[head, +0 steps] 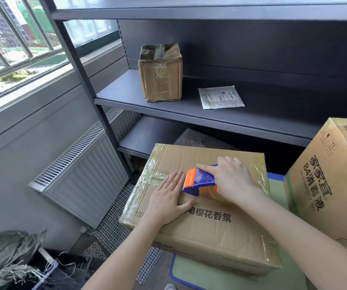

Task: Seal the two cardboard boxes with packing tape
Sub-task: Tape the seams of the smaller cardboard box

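Head view, and you have both hands on the flat box (206,233), which lies in front of you on the green, blue-edged worktop (191,275). Its left end hangs over a white wire mesh (116,222).

Your left hand (167,200) lies flat on the box top, fingers straight and together, thumb out toward you. The fingertips sit just beside the dispenser's orange toothed edge.

Your right hand (233,178) is wrapped round the blue dispenser (202,177), with the index finger stretched along its top. The dispenser rests on the box top near the middle, nose pointing left, and part of the roll shows under your palm.

Clear tape (153,176) runs, wrinkled, from the nose to the box's left edge and down over it. More shiny tape wraps the box's corners.

The tall box (325,185) stands at your right, just beside the flat one and printed with black characters. Green tape runs down its near corner.

Behind both stands a dark metal shelf (126,95). On it sit a small box (161,74), heavily taped, and well to its right a flat white packet (220,97).

At your left a white radiator (80,170) sits under a window (11,49). A grey-green sack (7,252) is slumped at the lower left.
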Available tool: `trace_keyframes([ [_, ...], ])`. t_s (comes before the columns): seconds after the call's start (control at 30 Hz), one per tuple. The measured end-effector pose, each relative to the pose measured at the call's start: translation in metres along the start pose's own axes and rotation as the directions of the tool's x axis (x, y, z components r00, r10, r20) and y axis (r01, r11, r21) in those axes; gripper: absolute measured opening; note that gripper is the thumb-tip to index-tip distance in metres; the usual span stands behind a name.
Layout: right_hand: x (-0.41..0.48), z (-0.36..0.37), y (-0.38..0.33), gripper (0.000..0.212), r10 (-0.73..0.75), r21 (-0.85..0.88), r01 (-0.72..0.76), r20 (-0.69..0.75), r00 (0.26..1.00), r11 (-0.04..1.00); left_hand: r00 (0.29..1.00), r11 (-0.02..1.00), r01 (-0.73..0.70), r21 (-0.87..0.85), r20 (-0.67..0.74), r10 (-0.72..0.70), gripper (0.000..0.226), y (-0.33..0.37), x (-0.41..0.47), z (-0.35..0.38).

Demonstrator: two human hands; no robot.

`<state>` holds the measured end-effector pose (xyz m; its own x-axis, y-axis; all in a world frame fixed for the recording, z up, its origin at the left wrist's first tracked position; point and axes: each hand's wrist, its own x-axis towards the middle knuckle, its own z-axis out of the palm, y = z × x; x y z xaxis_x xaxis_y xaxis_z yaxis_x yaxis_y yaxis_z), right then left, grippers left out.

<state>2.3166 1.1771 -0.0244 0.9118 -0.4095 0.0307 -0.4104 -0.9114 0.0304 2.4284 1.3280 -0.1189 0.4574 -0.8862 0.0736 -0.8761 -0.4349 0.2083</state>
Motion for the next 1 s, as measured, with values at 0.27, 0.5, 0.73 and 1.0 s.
trace_keyframes([
  [0.27, -0.022, -0.006, 0.039, 0.061, -0.006, 0.13, -0.012, 0.144, 0.99, 0.991, 0.998, 0.996, -0.06, 0.059, 0.019, 0.059, 0.091, 0.016, 0.006, 0.005],
  [0.5, -0.047, -0.016, 0.103, 0.062, 0.052, 0.095, -0.066, 0.137, 0.989, 0.993, 0.997, 0.996, -0.056, 0.067, 0.049, 0.052, 0.094, 0.012, 0.006, 0.002],
  [0.73, -0.085, -0.005, 0.11, 0.065, 0.073, 0.097, -0.089, 0.156, 0.985, 0.991, 0.995, 0.992, -0.071, 0.101, 0.081, 0.063, 0.095, 0.024, 0.007, 0.001],
  [1.0, -0.102, -0.007, 0.133, 0.065, 0.105, 0.051, -0.112, 0.131, 0.986, 0.992, 0.992, 0.995, -0.051, 0.09, 0.117, 0.04, 0.101, 0.024, 0.007, -0.004],
])
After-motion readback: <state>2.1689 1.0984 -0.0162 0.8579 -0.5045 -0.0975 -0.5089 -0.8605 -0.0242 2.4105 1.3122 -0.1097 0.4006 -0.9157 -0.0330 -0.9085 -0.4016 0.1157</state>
